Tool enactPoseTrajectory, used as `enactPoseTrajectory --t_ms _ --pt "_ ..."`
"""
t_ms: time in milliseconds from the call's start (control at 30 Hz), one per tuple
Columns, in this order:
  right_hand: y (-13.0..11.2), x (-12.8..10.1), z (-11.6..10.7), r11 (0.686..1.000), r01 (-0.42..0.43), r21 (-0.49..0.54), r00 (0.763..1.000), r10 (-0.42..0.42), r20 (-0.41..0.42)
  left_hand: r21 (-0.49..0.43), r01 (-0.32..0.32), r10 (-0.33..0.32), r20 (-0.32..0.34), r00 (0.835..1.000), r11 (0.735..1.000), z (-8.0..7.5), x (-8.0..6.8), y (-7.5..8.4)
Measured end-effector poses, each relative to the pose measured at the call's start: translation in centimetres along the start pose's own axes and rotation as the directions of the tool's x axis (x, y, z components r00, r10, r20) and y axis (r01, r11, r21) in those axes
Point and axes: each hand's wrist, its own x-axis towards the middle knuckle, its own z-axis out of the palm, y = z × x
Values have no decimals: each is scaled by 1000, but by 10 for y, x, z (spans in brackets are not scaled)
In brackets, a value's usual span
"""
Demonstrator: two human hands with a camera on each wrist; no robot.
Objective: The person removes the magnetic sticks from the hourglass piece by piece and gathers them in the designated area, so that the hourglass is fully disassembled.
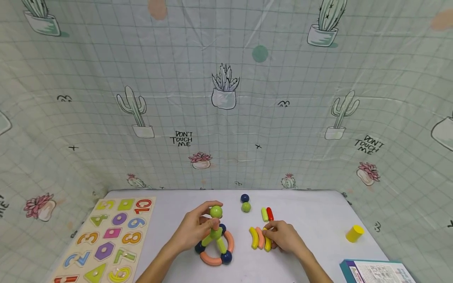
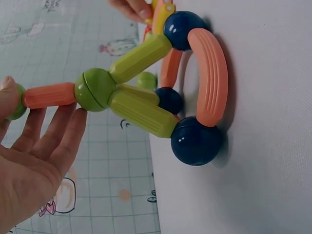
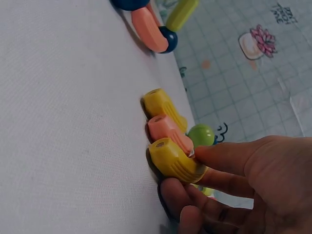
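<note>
Hands: L [image 1: 196, 230] pinches top green ball [image 1: 216, 212]; R [image 1: 284, 237] grips yellow curved rod [image 3: 174, 161].

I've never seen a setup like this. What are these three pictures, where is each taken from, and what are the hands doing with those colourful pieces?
No machine here: a person works with bare hands and wears three cameras. The wide picture comes from the head; the two close ones from each wrist.

On the white table the left hand pinches the green ball topping a plastic toy structure of green and orange rods and navy balls. The right hand has its grip on a curved yellow plastic piece, beside one curved orange piece and another curved yellow piece.

Also there: a wooden number puzzle board, a loose navy ball, a loose green ball, a yellow cylinder and a book.
</note>
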Motion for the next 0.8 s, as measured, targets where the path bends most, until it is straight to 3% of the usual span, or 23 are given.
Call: enactPoseTrajectory --t_ms 267,800 --pt "-3 5 4 999 28 -35 999 -29 -37 54 -16 16 -2 1000 998 0 3 -1" --pt "-8 6 10 1000 3 -13 1000 -3 10 71 6 -6 -8 1000 997 0 1 -1"
